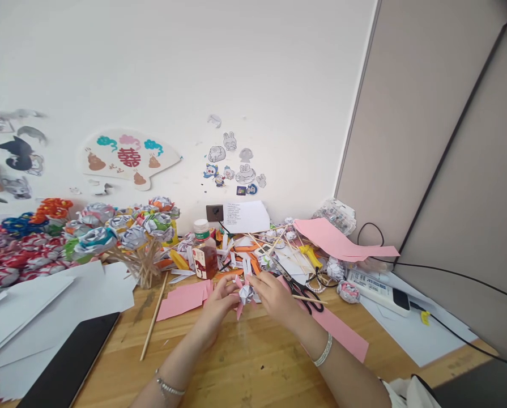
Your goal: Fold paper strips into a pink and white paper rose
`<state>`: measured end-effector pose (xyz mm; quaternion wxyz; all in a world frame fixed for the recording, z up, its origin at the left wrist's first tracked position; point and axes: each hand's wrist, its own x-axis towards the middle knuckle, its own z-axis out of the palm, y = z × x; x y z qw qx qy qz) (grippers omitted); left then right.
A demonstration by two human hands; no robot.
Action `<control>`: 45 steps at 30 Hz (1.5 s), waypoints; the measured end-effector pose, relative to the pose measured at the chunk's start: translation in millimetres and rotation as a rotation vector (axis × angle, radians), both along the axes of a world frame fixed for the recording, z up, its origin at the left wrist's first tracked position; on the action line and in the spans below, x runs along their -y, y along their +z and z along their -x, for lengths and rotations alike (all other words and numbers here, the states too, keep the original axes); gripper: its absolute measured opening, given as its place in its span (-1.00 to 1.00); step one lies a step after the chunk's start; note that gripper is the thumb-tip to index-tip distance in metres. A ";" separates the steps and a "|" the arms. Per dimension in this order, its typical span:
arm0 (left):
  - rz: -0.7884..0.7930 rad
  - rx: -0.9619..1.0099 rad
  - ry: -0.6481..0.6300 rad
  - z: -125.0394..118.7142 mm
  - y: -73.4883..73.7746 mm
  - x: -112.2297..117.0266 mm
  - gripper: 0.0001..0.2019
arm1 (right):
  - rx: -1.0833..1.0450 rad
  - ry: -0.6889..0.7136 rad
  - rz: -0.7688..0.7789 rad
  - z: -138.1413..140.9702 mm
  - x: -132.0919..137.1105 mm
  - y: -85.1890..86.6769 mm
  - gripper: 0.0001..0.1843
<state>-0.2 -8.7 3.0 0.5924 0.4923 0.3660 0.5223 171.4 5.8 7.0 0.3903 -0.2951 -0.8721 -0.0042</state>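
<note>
Gently, I pinch the white-and-pink paper flower (246,293) between my left hand (221,298) and right hand (271,293), over the middle of the worktop (245,365); a light, even grip should spare its folds. Black-handled scissors (314,300) on a pink strip (344,335) crowd my right, pink sheets (180,301) and a bottle (204,254) my left.

The paper flower (245,292) is between the bottle (204,258), left, and scissors (298,286), right.
</note>
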 end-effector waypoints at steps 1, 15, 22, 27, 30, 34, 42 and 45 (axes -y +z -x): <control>0.002 -0.003 0.005 0.0 0.4 0.0 -0.66 | -0.002 -0.008 0.007 0.3 -0.3 -0.8 -0.68; -0.020 -0.034 0.037 1.1 -5.2 -5.1 -0.62 | -0.052 -0.067 0.020 0.8 -0.5 0.5 -0.93; -0.030 -0.029 0.019 0.3 -1.5 -1.9 -0.66 | -0.162 -0.011 0.182 1.5 0.0 1.8 -0.91; -0.051 -0.028 -0.004 0.4 -2.9 -3.6 -0.67 | -0.239 0.008 0.224 1.6 -3.0 -1.7 -0.92; -0.054 -0.046 0.010 0.1 -3.1 -3.8 -0.66 | -0.212 -0.011 0.176 1.8 -1.7 -0.6 -0.93; -0.073 -0.069 0.006 0.0 -3.1 -3.6 -0.68 | -0.136 -0.043 0.067 1.6 0.9 0.8 -0.87; -0.070 -0.075 0.007 -1.7 -4.5 -5.6 -0.65 | -0.001 -0.070 -0.091 2.0 -0.6 -4.0 -0.83; -0.082 -0.080 -0.009 -1.9 -5.8 -6.7 -0.67 | 0.027 -0.070 -0.094 1.5 0.1 -2.6 -0.82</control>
